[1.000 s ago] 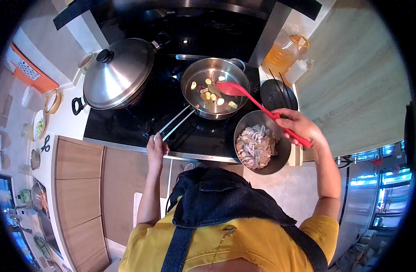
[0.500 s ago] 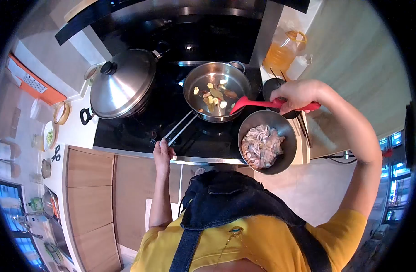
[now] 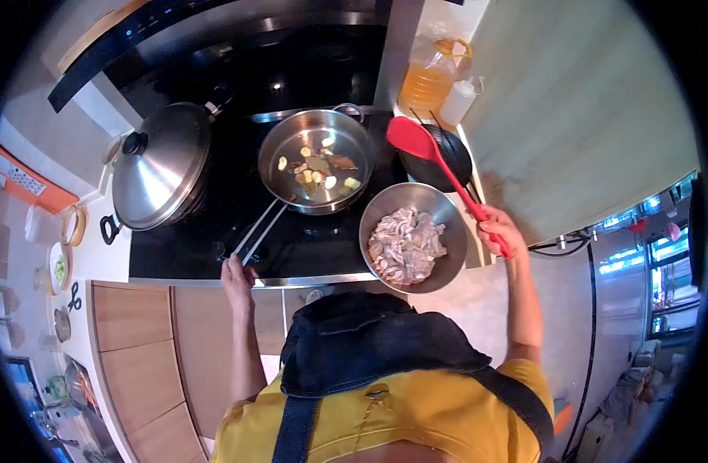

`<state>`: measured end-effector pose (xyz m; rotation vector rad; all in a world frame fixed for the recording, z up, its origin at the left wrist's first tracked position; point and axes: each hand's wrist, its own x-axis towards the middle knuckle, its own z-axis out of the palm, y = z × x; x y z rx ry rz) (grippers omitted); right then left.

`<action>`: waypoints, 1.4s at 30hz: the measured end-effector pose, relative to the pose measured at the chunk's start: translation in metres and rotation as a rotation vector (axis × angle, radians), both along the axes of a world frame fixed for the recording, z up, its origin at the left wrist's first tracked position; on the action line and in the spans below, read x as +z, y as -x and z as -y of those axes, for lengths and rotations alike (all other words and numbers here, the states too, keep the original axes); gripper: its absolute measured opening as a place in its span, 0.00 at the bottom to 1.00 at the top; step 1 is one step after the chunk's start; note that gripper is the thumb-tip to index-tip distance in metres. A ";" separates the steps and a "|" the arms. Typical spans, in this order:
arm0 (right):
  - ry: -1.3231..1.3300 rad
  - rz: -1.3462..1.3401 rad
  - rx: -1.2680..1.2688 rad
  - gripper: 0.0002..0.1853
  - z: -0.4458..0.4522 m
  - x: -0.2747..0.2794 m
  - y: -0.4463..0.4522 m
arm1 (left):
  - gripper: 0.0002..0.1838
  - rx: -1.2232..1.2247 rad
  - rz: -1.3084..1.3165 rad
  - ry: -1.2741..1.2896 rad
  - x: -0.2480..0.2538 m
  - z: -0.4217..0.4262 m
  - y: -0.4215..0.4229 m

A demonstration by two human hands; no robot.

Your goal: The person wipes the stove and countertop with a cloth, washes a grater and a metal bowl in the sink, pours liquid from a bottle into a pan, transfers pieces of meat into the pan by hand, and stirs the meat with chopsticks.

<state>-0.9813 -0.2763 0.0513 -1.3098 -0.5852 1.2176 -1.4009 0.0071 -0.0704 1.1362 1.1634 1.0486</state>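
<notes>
My left hand (image 3: 238,279) is closed round the end of the long handle of a steel pan (image 3: 273,166) on the stove. Garlic pieces and brown leaves (image 3: 318,164) lie inside the pan. My right hand (image 3: 499,231) grips the handle of a red spatula (image 3: 414,139), whose broad head is raised over a black round dish (image 3: 445,163), outside the pan. A metal bowl (image 3: 456,251) of sliced raw meat (image 3: 408,245) sits at the counter's front edge, between the pan and my right hand.
A large lidded pot (image 3: 163,171) stands on the left of the black stove (image 3: 177,255). Behind the black dish are an oil jug (image 3: 429,83) and a white bottle (image 3: 457,103). On the left counter are scissors (image 3: 75,295) and a plate of chopped greens (image 3: 59,268).
The red spatula has moved away from the pan, and its head now points up and back. My right hand has drawn back toward me. The view has shifted; my left hand keeps the pan handle.
</notes>
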 end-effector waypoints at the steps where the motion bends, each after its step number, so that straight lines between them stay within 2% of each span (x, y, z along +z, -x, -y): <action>1: -0.006 0.021 -0.016 0.24 0.003 -0.016 -0.009 | 0.16 0.004 -0.018 -0.020 -0.006 -0.003 0.001; 4: 0.007 0.040 -0.030 0.24 0.001 -0.052 -0.044 | 0.16 0.012 0.049 0.006 -0.003 -0.001 -0.003; 9: 0.060 -0.215 -0.080 0.21 -0.013 -0.082 -0.070 | 0.18 0.038 0.055 -0.008 0.000 0.005 -0.003; 10: 0.061 -0.215 -0.075 0.21 -0.014 -0.086 -0.071 | 0.18 0.043 0.055 -0.008 0.000 0.007 -0.003; 12: 0.294 -0.207 -0.119 0.18 -0.016 -0.092 -0.070 | 0.20 0.048 0.103 0.003 0.000 0.015 -0.003; 16: 0.341 -0.114 -0.084 0.17 -0.020 -0.093 -0.076 | 0.26 -0.021 0.092 0.014 -0.017 0.041 -0.001; 17: 0.350 -0.121 -0.079 0.17 -0.024 -0.089 -0.074 | 0.25 -0.087 0.058 0.112 -0.012 0.047 -0.002; 19: 0.378 0.088 -0.218 0.15 -0.035 -0.082 -0.071 | 0.22 -0.158 -0.001 0.183 -0.026 0.057 -0.008; 20: 0.423 0.195 -0.210 0.13 -0.035 -0.083 -0.077 | 0.15 -0.170 0.008 0.250 -0.025 0.064 -0.014; 21: 0.428 0.190 -0.209 0.13 -0.037 -0.084 -0.076 | 0.10 -0.279 -0.051 0.273 -0.018 0.069 -0.020; 23: 0.453 1.155 -0.157 0.14 -0.039 -0.086 -0.071 | 0.07 -0.489 -0.043 0.223 -0.008 0.081 -0.033; 25: 0.436 1.220 -0.190 0.16 -0.040 -0.071 -0.053 | 0.06 -0.609 -0.020 0.214 -0.004 0.090 -0.048; 27: 0.240 1.535 -0.393 0.17 -0.041 -0.055 -0.032 | 0.07 -0.684 0.050 0.197 0.013 0.099 -0.061; 28: 0.206 1.282 -0.443 0.19 -0.042 -0.044 -0.018 | 0.08 -0.767 0.058 0.144 0.023 0.104 -0.068; 29: 0.206 1.282 -0.442 0.19 -0.042 -0.047 -0.007 | 0.09 -0.850 0.064 0.091 0.030 0.108 -0.077; 31: 0.085 0.782 -0.267 0.21 -0.040 -0.059 0.011 | 0.13 -0.918 0.123 -0.123 0.034 0.117 -0.104; 33: 0.221 0.886 -0.153 0.23 -0.047 -0.088 0.019 | 0.23 -0.987 -0.038 -0.286 0.053 0.120 -0.134; 34: 0.348 0.938 -0.103 0.28 -0.050 -0.109 0.012 | 0.31 -1.012 -0.168 -0.423 0.051 0.115 -0.152; 35: 0.347 0.941 -0.101 0.28 -0.056 -0.105 0.016 | 0.39 -1.031 -0.299 -0.561 0.045 0.109 -0.171; 37: 0.612 0.320 -0.134 0.31 -0.075 -0.075 0.039 | 0.55 -0.987 -0.693 -0.568 0.033 0.104 -0.211; 38: 0.666 0.265 -0.055 0.34 -0.081 -0.057 0.045 | 0.55 -0.983 -0.690 -0.566 0.026 0.099 -0.227; 40: 0.689 0.212 -0.024 0.36 -0.085 -0.077 0.026 | 0.68 -1.133 -0.852 -0.268 0.014 0.088 -0.250; 42: 0.759 0.071 0.013 0.38 -0.091 -0.087 0.017 | 0.71 -1.139 -0.788 -0.213 0.002 0.076 -0.260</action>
